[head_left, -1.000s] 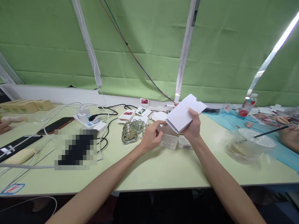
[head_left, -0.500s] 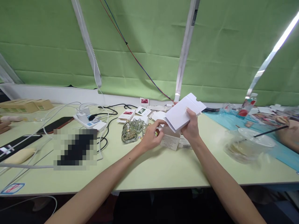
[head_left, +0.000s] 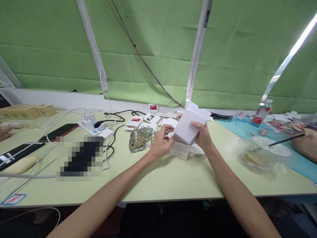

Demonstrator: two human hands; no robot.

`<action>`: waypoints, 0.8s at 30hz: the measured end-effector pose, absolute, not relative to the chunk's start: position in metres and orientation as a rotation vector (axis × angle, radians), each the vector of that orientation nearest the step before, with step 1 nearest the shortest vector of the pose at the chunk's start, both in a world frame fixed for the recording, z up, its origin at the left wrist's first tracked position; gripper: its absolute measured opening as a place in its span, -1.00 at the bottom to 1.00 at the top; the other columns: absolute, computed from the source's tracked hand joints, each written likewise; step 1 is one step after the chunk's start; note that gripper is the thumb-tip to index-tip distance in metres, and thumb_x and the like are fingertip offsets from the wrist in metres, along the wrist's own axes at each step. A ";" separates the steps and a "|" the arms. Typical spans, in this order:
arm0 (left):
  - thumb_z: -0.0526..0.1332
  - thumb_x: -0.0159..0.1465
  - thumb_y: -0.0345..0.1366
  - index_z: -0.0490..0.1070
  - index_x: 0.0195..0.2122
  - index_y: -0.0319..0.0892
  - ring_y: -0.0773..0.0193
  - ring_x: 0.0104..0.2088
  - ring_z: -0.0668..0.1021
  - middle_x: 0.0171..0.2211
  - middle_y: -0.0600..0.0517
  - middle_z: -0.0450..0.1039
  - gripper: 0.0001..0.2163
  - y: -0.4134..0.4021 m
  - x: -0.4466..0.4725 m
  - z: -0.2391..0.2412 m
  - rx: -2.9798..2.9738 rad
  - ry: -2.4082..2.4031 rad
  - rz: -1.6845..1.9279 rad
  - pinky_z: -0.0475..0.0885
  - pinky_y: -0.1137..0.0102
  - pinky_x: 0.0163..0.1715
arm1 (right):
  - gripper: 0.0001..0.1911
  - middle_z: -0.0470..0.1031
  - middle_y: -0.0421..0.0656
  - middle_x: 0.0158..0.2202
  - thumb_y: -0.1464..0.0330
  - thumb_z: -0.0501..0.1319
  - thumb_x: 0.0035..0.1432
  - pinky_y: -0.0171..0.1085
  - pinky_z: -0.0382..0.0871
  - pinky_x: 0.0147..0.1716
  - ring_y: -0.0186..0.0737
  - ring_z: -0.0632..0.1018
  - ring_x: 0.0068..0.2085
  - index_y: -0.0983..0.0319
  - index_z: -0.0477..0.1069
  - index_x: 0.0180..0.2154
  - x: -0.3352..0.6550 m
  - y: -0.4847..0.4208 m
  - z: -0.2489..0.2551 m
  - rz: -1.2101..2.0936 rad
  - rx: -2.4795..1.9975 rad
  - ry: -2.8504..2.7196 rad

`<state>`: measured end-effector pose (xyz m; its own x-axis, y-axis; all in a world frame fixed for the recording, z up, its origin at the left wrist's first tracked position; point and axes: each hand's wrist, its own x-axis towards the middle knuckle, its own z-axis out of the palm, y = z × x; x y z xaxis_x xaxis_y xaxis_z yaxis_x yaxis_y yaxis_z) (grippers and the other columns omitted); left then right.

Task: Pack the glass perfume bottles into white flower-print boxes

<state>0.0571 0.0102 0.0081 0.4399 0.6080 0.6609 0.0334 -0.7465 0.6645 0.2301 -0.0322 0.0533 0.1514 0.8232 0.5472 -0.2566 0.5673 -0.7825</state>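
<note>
A folded white card sleeve (head_left: 187, 127) is tilted over a small printed box (head_left: 179, 151), its lower end at the box's opening. Gripping the sleeve from its right side, my right hand (head_left: 203, 135) has the thumb across its front. My left hand (head_left: 159, 142) pinches the left edge of the printed box with bent fingers; the exact contact is partly hidden. Another white box with a barcode (head_left: 197, 152) touches the printed box on the right. Left of my left hand stand several glass bottles (head_left: 137, 143) with gold-coloured tops.
Behind the bottles lie white cartons with red (head_left: 135, 121) and green (head_left: 151, 118) pictures. Cables, a power strip (head_left: 89, 128) and phones (head_left: 21, 154) spread across the left. A plastic bowl (head_left: 264, 155) and a drink bottle (head_left: 262, 112) stand right, near another person's arm (head_left: 305, 142).
My right hand has turned the white sleeve more upright and lowered its end to the printed box. My left hand has stayed nearly in place.
</note>
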 end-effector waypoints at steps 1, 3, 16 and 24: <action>0.11 0.25 -0.40 0.18 -0.05 -0.08 0.20 0.02 0.56 -0.06 -0.07 0.47 -0.75 0.010 0.057 0.008 2.112 0.534 1.299 0.48 0.47 -0.32 | -0.53 0.65 -0.09 -0.16 0.22 0.33 -0.08 -0.02 0.60 -0.18 0.06 0.64 -0.11 0.18 0.47 -0.08 0.230 -0.032 0.053 0.843 -0.599 -1.180; 0.11 0.24 -0.39 0.18 -0.06 -0.08 0.20 0.04 0.55 -0.05 -0.07 0.46 -0.75 0.010 0.058 0.008 2.097 0.529 1.292 0.48 0.46 -0.31 | -0.53 0.65 -0.08 -0.18 0.22 0.32 -0.09 0.00 0.60 -0.17 0.07 0.63 -0.11 0.19 0.47 -0.08 0.230 -0.033 0.054 0.843 -0.603 -1.196; 0.13 0.28 -0.30 0.18 -0.02 -0.06 0.22 0.02 0.54 0.02 -0.09 0.42 -0.74 0.017 0.055 0.005 1.990 0.444 1.163 0.47 0.43 -0.25 | -0.47 0.65 -0.08 -0.17 0.21 0.34 -0.12 0.06 0.56 -0.09 0.09 0.63 -0.07 0.17 0.39 -0.05 0.232 -0.033 0.053 0.844 -0.584 -1.247; 0.15 0.28 -0.30 0.19 -0.04 -0.08 0.16 0.07 0.49 0.00 -0.09 0.41 -0.76 0.017 0.056 0.006 1.947 0.391 1.132 0.44 0.37 -0.16 | -0.44 0.65 -0.07 -0.13 0.22 0.36 -0.08 0.05 0.57 -0.13 0.08 0.62 -0.08 0.16 0.37 0.00 0.239 -0.031 0.050 0.908 -0.558 -1.361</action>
